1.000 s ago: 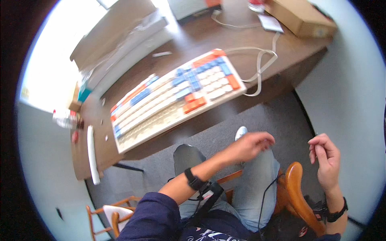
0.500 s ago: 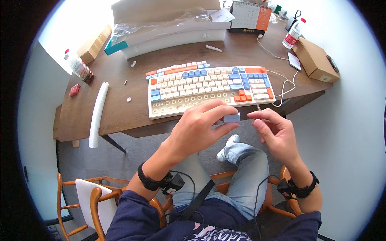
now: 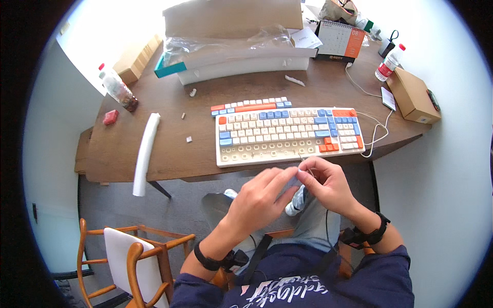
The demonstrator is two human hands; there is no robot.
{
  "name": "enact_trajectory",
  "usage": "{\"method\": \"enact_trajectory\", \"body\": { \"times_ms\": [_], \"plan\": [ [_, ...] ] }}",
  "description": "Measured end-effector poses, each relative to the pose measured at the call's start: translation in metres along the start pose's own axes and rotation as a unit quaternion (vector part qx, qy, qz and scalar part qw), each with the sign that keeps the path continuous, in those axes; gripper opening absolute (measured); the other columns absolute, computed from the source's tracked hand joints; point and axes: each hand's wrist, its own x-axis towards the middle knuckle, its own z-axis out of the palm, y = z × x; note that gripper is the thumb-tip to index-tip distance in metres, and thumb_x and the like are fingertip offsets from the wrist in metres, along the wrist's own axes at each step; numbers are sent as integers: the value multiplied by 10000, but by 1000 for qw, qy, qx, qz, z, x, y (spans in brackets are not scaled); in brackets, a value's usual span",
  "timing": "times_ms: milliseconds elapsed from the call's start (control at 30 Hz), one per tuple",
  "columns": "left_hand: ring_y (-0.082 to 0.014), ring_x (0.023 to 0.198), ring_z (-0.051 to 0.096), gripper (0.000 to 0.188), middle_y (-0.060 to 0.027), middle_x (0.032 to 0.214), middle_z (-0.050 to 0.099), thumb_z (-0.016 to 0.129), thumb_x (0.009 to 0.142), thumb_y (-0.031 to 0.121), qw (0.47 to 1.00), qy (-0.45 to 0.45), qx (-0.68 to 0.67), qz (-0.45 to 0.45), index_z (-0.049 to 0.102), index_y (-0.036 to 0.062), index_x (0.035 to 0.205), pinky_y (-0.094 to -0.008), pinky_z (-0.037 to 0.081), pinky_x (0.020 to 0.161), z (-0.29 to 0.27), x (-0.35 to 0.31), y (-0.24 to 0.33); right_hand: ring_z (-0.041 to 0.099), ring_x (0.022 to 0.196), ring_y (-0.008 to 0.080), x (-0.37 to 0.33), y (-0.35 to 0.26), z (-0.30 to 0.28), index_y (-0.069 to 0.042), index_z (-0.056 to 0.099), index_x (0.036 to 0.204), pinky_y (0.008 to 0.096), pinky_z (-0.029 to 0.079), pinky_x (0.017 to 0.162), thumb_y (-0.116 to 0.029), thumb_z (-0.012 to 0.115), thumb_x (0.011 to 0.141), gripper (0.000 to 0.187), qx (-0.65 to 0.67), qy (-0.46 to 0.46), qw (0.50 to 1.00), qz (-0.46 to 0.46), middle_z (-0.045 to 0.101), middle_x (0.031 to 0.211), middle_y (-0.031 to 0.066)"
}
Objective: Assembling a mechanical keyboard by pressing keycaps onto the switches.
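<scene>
My left hand (image 3: 259,203) is closed in a pinch on a blue keycap (image 3: 294,181), mostly covered by the fingers. Fingertips of my right hand (image 3: 328,187) meet it from the other side, closed around a thin metal wire piece (image 3: 309,171) whose full shape is hidden. Both hands are raised just off the table's front edge. Beyond them lies a white keyboard (image 3: 257,159) with cream, blue and orange keycaps; its nearest rows show bare switches. Loose keycaps (image 3: 251,108) stand lined up along its far edge.
An opened box (image 3: 241,69) with plastic wrap sits at the back. Bottles (image 3: 120,92) stand left and right. A white foam strip (image 3: 146,154) overhangs the front edge. A cardboard box (image 3: 411,97) and white cable (image 3: 377,136) lie right; a chair (image 3: 131,256) is at left.
My hands have come together, the right moving left to touch the keycap held in the left. The whole view has shifted, so the table appears lower and further right.
</scene>
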Motion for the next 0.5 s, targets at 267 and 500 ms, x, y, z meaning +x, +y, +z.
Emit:
{"method": "enact_trajectory", "body": {
  "times_ms": [267, 500],
  "plan": [
    [-248, 795, 708, 425, -136, 959, 710, 792, 803, 70, 992, -94, -18, -79, 666, 36, 1208, -328, 566, 702, -8, 1, 8, 595, 743, 36, 10, 9, -8, 27, 719, 1004, 191, 483, 653, -151, 744, 925, 197, 56, -70, 996, 12, 703, 842, 14],
    [-184, 656, 682, 291, -101, 810, 700, 810, 809, 91, 991, -25, 123, 37, 678, 33, 1063, -300, 544, 592, 41, 4, 10, 595, 749, 41, -7, 38, -33, 17, 725, 979, 193, 475, 656, -164, 746, 924, 190, 68, -32, 997, 35, 706, 846, 22]
  ]
}}
